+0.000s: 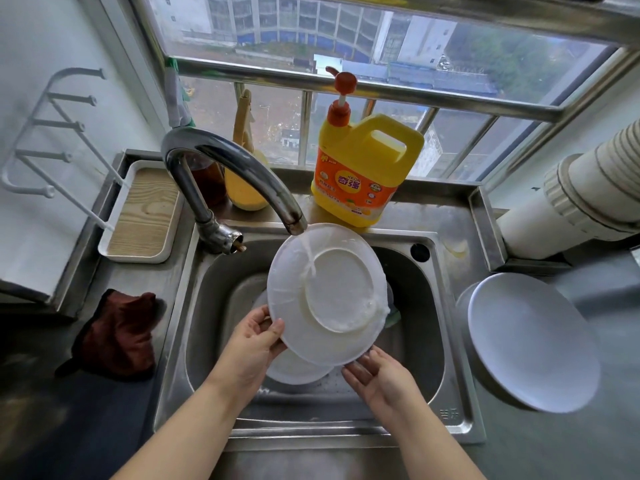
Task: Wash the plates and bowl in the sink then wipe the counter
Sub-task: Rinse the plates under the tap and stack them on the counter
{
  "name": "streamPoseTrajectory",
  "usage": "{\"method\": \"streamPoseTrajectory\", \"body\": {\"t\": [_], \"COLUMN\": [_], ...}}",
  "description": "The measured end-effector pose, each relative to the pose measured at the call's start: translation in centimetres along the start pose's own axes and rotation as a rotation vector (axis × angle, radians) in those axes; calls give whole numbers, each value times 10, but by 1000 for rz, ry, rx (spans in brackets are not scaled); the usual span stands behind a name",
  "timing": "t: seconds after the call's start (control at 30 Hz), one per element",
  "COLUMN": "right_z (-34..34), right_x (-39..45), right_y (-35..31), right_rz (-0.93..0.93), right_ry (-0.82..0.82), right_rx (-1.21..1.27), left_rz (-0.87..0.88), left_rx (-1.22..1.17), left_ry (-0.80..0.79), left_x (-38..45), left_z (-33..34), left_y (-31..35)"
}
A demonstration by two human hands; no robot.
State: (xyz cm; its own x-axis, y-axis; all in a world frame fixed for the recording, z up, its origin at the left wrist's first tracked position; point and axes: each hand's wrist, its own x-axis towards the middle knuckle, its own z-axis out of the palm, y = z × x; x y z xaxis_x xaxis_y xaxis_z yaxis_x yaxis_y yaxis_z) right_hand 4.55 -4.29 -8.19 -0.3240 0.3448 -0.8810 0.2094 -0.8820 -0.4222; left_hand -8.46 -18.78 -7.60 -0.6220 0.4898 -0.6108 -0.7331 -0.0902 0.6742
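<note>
Plate (325,292) tilted under tap (239,171), underside up; left grip (254,336) pinches its lower-left rim, right grip (377,379) open, fingers supporting its lower edge.

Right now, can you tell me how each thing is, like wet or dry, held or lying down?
Plate: tilted over the sink, underside up, water running on it.
Left hand: grips the plate's edge.
Right hand: open under the plate's rim.
Faucet: running.
Second plate: lying in the sink.
Grey plate: on the counter.
Brown cloth: crumpled, unused.
</note>
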Motion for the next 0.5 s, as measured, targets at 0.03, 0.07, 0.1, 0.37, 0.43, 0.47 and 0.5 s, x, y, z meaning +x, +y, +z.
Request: {"method": "streamPoseTrajectory", "body": {"t": [0.03, 0.07, 0.1, 0.37, 0.43, 0.47, 0.5], "right_z": [2, 4, 6, 21, 22, 23, 22], "right_x": [0, 0, 1, 5, 6, 6, 6], "right_y": [2, 4, 5, 15, 16, 16, 16], "right_rz": [17, 33, 46, 33, 29, 26, 22], "right_ry": [-15, -30, -43, -149, -167, -177, -181], "right_rx": [16, 28, 39, 173, 168, 159, 149], "left_rz": [7, 13, 15, 12, 2, -2, -5], "left_rx": [-5, -13, -26, -159, -193, -202, -214], "left_ry": [1, -1, -5, 37, 42, 39, 35], "left_x": [0, 0, -1, -9, -11, -11, -11], "left_z": [-1, -2, -3, -17, -22, -24, -25], "left_y": [0, -1, -1, -5, -4, -4, -4]}}
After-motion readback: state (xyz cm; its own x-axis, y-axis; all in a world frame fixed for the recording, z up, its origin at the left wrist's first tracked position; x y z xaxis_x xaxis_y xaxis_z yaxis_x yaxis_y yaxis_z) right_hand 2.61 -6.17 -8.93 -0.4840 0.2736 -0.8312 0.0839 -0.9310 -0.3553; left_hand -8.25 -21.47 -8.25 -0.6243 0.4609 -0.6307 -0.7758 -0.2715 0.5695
